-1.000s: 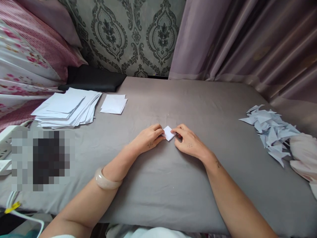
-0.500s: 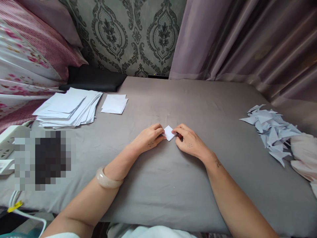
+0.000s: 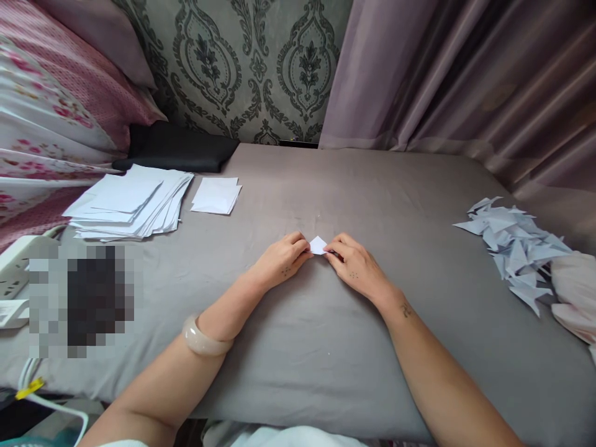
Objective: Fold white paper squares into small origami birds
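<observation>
A small folded piece of white paper (image 3: 318, 244) sits between my hands at the middle of the grey cloth surface. Its upper part shows as a point facing away from me; the lower edge looks nearly straight. My left hand (image 3: 285, 262) pinches the paper's left corner between thumb and fingers. On the opposite corner, my right hand (image 3: 354, 264) is closed in a similar pinch. Fingertips hide both side corners. A pale bangle (image 3: 205, 338) circles my left forearm.
Large white sheets (image 3: 128, 202) are stacked at the left, beside a smaller stack of square papers (image 3: 216, 195). Pointed folded paper pieces (image 3: 516, 245) lie heaped at the right. A power strip (image 3: 13, 264) and cables stand at the left edge. A black folded item (image 3: 179, 148) lies behind.
The paper's near point has gone from view, so the diamond now looks like a triangle with a flat lower edge. My right hand has shifted slightly, its fingers drawn closer together.
</observation>
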Tool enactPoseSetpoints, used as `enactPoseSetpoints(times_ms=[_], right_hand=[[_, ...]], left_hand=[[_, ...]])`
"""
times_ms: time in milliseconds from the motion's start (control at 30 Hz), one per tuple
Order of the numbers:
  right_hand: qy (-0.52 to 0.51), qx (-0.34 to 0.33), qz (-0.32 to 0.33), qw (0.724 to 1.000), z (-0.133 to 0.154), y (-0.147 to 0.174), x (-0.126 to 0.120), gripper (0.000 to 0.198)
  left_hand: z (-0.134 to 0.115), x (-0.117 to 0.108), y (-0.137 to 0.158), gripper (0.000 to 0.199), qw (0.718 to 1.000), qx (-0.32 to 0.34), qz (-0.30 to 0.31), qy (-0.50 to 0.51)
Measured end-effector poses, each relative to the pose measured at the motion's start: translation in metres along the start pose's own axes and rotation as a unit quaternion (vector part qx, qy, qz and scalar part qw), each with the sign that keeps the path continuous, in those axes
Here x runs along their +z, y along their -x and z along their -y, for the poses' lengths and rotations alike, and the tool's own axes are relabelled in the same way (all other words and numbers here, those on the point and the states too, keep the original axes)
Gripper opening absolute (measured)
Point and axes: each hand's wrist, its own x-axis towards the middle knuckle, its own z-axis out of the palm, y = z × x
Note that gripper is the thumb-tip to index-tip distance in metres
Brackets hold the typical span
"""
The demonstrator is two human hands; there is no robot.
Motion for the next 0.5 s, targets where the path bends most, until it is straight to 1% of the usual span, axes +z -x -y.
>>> enactPoseSetpoints(times_ms=[133,233,367,500], right_hand=[[-0.036,0.031,-0.005,0.999,0.001,-0.002,-0.002,0.02],[-0.069,0.064,-0.026,0.995,0.002,-0.004,0.0,0.02],[-0.086,0.092,-0.06,0.99,0.0,-0.006,0.008,0.02],[-0.064,0.1,-0.082,0.99,-0.001,-0.009,0.015,0.021]], left_hand=[[0.002,0.006,-0.003,0.023,0.996,-0.062,-0.028,0.057],[0.001,0.009,-0.005,0.025,0.99,-0.105,-0.041,0.082],[-0.002,0.012,-0.008,0.024,0.985,-0.138,-0.064,0.087],[-0.005,0.015,-0.012,0.021,0.981,-0.163,-0.082,0.072]])
